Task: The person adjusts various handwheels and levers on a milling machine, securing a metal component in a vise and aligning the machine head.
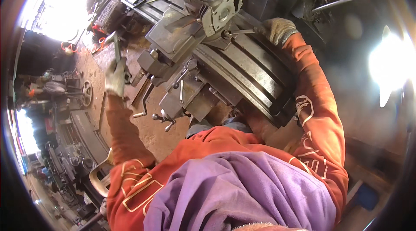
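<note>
Fingers of the left hand (115,77), in a pale knitted glove, are wrapped around the handle of a grey metal hammer-shaped tool (117,50), its head up and its shaft nearly upright in the view, out to the left of the machine. The right hand (281,30), in a similar pale knitted glove with a grey cuff, is at the far right edge of a long grey steel machine table (255,73) cut with parallel slots; its fingers are partly hidden and blurred, so I cannot tell whether they grip anything. Just beside them ends a slim steel bar with a ringed end (241,32), which reaches from the foot of an angular grey metal casting (223,13). That casting, with a round bore on top and a flat, holed side face, stands above the table, between the two hands. Next to it, on the left, is a broad, flat-topped grey metal block (173,34). Below, nearer the body, are a bent metal crank handle (147,99) and a small handle with rounded metal knobs (164,120). Both forearms wear orange-red sleeves (323,105), and purple cloth (242,187) covers the chest. On the left, well apart from the hands, is a spoked handwheel (87,93).
</note>
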Demonstrator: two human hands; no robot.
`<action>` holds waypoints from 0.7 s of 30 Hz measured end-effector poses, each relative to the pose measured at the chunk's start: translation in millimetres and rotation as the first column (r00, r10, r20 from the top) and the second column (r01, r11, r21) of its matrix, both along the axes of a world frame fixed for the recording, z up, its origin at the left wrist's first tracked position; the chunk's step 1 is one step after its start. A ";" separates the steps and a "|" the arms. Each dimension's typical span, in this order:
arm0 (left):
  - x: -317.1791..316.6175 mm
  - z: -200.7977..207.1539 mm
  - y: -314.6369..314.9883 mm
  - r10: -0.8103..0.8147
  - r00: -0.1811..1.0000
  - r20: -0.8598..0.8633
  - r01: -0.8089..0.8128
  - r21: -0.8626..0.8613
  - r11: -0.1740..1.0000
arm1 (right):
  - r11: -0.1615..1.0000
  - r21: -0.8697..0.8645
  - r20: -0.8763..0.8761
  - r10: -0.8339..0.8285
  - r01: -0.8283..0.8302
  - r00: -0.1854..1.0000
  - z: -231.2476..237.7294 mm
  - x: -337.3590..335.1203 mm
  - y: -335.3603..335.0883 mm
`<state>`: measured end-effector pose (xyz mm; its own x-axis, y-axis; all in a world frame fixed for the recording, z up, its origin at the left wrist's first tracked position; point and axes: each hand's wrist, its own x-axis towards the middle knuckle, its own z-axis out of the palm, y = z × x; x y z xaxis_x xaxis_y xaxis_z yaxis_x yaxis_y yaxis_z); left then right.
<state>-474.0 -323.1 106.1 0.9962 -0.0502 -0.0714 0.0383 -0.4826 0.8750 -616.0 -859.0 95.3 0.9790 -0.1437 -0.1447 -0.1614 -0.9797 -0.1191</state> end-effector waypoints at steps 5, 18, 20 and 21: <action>130.2 -20.2 -67.8 -0.358 0.929 0.099 0.329 0.229 0.916 | 0.998 0.036 0.144 -0.052 0.047 0.988 -18.3 -35.6 34.3; 241.0 -105.2 -195.4 -0.628 0.765 0.141 0.317 0.766 0.559 | 0.915 -0.108 0.206 -0.361 0.388 0.910 3.9 -79.3 146.1; 188.5 -68.3 -223.3 -0.724 0.671 0.158 0.206 0.899 0.387 | 0.920 -0.092 0.025 -0.380 0.381 0.925 -10.3 -81.4 100.8; 198.9 -64.2 -212.1 -0.723 0.687 0.073 0.274 0.895 0.351 | 0.935 -0.056 0.015 -0.350 0.350 0.937 -14.0 -75.7 82.4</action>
<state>-275.1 -535.2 41.9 0.7184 -0.6956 -0.0037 -0.6950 -0.7176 -0.0451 -691.7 -776.6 81.2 0.8657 -0.4856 -0.1215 -0.4952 -0.8662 -0.0666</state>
